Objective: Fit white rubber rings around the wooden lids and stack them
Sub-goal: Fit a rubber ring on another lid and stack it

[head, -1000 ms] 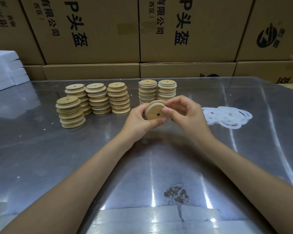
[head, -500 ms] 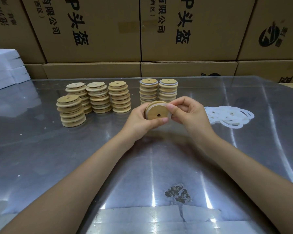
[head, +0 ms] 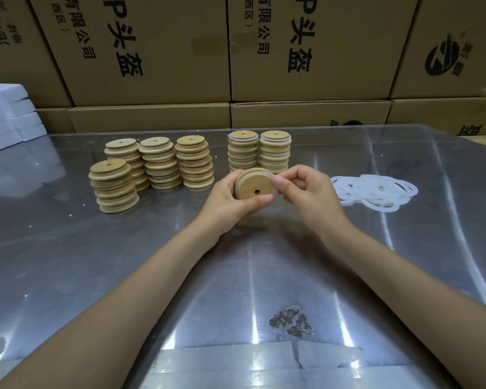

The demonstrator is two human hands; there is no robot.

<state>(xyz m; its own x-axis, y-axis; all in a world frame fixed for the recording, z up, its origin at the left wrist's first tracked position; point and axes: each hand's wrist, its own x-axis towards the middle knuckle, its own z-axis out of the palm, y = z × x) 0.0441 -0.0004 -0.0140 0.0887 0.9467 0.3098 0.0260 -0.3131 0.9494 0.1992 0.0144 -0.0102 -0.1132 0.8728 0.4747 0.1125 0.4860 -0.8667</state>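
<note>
Above metal table (head: 124, 262), both hands (head: 230, 200) around lid (head: 254, 186)

I'm seeing a shiny metal tabletop (head: 101, 270) catching light streaks, printed cardboard boxes (head: 157, 51) stacking up as a wall behind, white foam blocks (head: 6, 116) sitting far left.
</note>
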